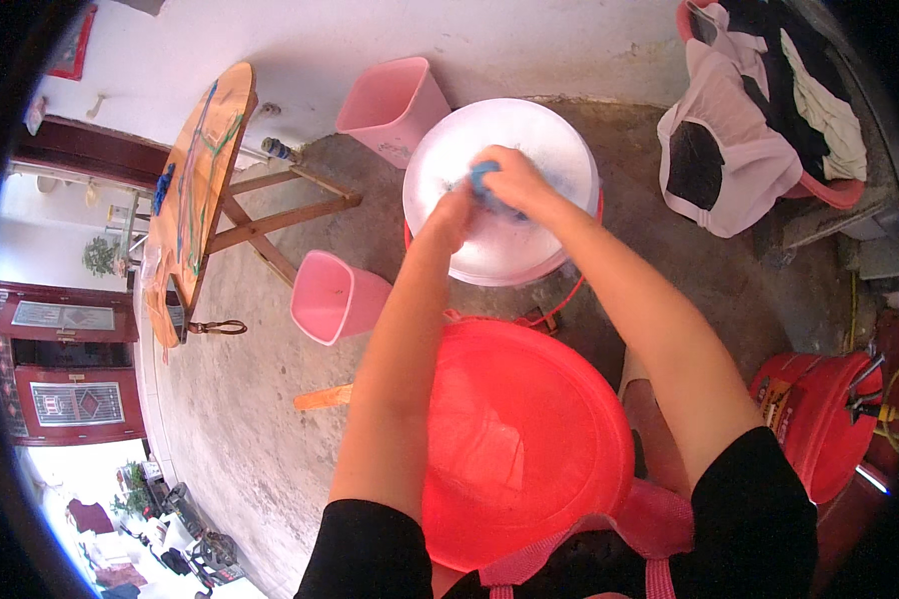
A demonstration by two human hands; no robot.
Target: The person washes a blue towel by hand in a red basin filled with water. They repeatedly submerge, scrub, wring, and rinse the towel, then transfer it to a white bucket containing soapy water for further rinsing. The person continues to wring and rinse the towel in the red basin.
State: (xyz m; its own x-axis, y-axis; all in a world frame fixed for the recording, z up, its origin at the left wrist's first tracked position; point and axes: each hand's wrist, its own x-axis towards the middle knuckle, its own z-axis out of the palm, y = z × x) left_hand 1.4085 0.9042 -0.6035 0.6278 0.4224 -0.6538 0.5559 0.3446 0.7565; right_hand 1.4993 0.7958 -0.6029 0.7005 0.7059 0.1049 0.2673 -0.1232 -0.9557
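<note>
Both hands are over a round, white, foamy surface [494, 254], which looks like a basin or lid resting on a red bucket. My right hand [515, 178] is closed on a blue cloth [485, 176]. Close against it, my left hand [457, 213] is blurred; it touches the cloth or the surface beside it, and its fingers are hidden. A large red plastic basin [524, 419] lies nearer to me, below my forearms.
Two pink plastic bins [393, 105] [337, 299] stand to the left. Beyond them is a folding wooden table [210, 165] with cords. Laundry [749, 172] hangs over a pink basin at upper right. A red bucket [809, 419] stands at right.
</note>
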